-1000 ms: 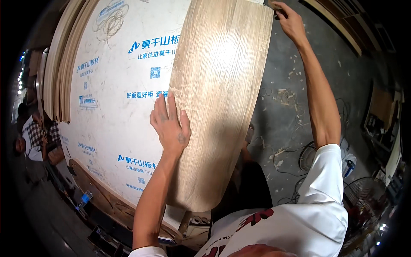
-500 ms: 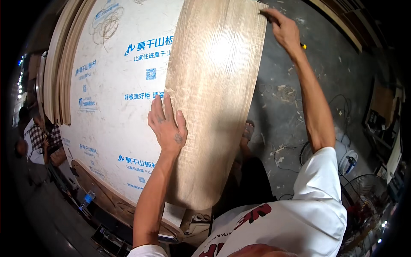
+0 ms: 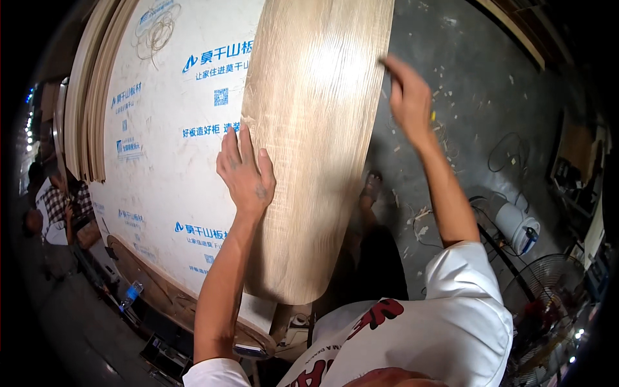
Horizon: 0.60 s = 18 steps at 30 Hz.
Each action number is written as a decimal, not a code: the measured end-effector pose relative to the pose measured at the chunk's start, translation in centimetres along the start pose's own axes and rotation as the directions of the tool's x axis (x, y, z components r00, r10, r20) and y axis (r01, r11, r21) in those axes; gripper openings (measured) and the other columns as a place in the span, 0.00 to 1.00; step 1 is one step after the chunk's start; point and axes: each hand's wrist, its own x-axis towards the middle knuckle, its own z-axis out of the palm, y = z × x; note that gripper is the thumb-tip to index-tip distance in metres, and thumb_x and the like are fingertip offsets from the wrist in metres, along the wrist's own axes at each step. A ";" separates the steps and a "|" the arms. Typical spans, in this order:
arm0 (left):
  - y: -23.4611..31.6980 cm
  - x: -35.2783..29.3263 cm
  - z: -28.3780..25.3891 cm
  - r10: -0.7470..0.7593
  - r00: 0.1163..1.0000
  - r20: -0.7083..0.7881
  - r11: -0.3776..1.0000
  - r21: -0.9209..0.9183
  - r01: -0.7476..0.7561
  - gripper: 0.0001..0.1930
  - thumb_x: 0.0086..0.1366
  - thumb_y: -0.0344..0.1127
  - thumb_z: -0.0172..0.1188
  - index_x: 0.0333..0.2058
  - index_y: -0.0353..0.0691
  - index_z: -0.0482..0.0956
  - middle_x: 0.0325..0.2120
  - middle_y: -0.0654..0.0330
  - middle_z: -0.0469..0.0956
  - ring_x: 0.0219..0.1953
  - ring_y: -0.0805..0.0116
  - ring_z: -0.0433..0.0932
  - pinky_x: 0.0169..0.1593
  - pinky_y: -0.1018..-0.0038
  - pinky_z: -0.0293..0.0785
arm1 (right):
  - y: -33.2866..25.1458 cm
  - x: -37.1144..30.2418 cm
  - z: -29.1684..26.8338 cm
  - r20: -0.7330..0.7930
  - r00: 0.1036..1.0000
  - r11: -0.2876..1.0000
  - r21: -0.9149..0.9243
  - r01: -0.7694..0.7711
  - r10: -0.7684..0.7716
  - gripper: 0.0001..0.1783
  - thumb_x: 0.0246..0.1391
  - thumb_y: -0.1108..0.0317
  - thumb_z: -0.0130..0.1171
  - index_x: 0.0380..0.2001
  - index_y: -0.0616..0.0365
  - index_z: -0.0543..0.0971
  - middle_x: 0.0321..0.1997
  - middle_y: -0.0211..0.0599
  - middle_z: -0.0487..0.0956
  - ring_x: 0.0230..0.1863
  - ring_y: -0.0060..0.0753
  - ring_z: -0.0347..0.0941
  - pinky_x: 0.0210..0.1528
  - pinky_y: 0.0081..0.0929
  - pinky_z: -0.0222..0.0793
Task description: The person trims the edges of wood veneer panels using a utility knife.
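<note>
A long wood-grain panel (image 3: pixel 316 142) with rounded near corners lies over a white printed board (image 3: pixel 174 168). My left hand (image 3: pixel 244 174) rests beside the panel's left edge, fingers stretched out and a little apart, the thumb side over the panel. At the panel's right edge is my right hand (image 3: pixel 410 97). Its fingers are bent and drawn together, with the foremost fingertip close to the edge. A small dark bit shows at that fingertip. What the right hand holds, if anything, cannot be made out.
Thin strips (image 3: pixel 155 35) lie coiled on the white board, and long wooden strips (image 3: pixel 87 97) line its left side. Right of me are a white bucket (image 3: pixel 516 226) and a fan (image 3: pixel 545 290). Scraps litter the floor. Another person (image 3: pixel 68 203) is at the far left.
My right hand has come down along the panel's right edge, nearer to me. The left hand stays beside the left edge; the whole view has shifted slightly.
</note>
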 end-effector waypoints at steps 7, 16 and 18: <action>-0.4 -0.5 0.4 0.000 1.000 -0.022 1.000 -0.030 -0.001 0.30 0.73 0.44 0.46 0.70 0.40 0.59 0.69 0.43 0.58 0.72 0.48 0.53 0.72 0.50 0.42 | -0.2 0.1 -0.1 0.021 0.990 0.982 -0.129 0.138 -0.137 0.22 0.52 0.81 0.50 0.48 0.53 0.83 0.47 0.44 0.84 0.47 0.51 0.80 0.49 0.35 0.75; -0.9 -0.7 1.3 0.073 0.982 -0.176 0.993 -0.079 -0.088 0.31 0.71 0.48 0.46 0.65 0.34 0.67 0.65 0.35 0.63 0.69 0.43 0.57 0.70 0.49 0.45 | -15.7 -31.9 -3.5 0.230 0.972 0.996 0.059 -0.063 0.048 0.22 0.42 0.85 0.53 0.41 0.56 0.84 0.39 0.44 0.83 0.43 0.50 0.80 0.45 0.41 0.72; -1.3 -0.8 1.6 0.075 0.975 -0.207 0.991 -0.095 -0.096 0.31 0.71 0.49 0.46 0.64 0.33 0.68 0.64 0.35 0.64 0.68 0.43 0.59 0.70 0.50 0.46 | -19.8 -37.5 -5.2 0.313 0.950 0.999 0.038 -0.025 0.012 0.22 0.42 0.86 0.53 0.41 0.58 0.83 0.39 0.45 0.83 0.43 0.51 0.80 0.46 0.42 0.72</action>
